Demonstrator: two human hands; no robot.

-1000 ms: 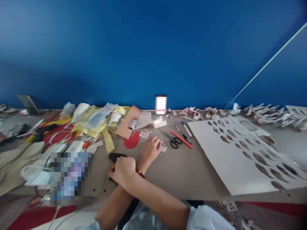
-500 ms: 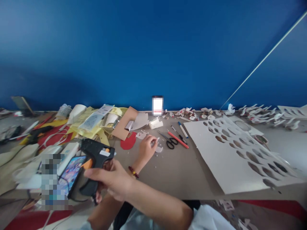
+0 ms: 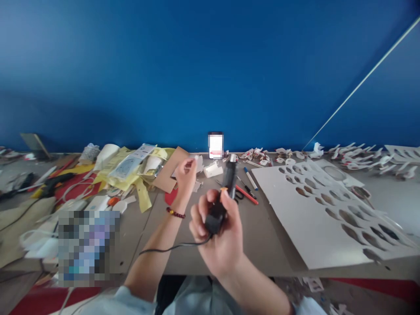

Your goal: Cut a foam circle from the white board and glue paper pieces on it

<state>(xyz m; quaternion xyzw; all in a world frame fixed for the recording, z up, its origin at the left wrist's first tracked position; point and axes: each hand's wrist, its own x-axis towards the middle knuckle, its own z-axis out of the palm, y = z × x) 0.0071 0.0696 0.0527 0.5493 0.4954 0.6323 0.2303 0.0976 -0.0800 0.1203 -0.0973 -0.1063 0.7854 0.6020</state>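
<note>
A black glue gun (image 3: 226, 188) is gripped in my right hand (image 3: 218, 223), its nozzle pointing up and away from me and its cable trailing left across my left forearm. Farther off and to the left, my left hand (image 3: 187, 173) is raised with its fingers closed around something I cannot make out. That hand is in front of a brown cardboard piece (image 3: 168, 168) and above a red paper piece (image 3: 170, 197). Scissors (image 3: 239, 194), a red pen (image 3: 246, 194) and a blue-capped marker (image 3: 250, 178) lie just beyond my right hand, the scissors partly hidden.
A large white sheet with cut-out holes (image 3: 288, 210) covers the right side. Small white paper pieces (image 3: 354, 157) line the wall. Yellow paper and packets (image 3: 131, 164) lie at the left, near a second glue gun (image 3: 54, 183). A small lit screen (image 3: 215, 145) stands by the wall.
My right hand has swung the glue gun from the left to the middle, and its nozzle now points away from me. My left hand has moved up and left, off the small paper pieces.
</note>
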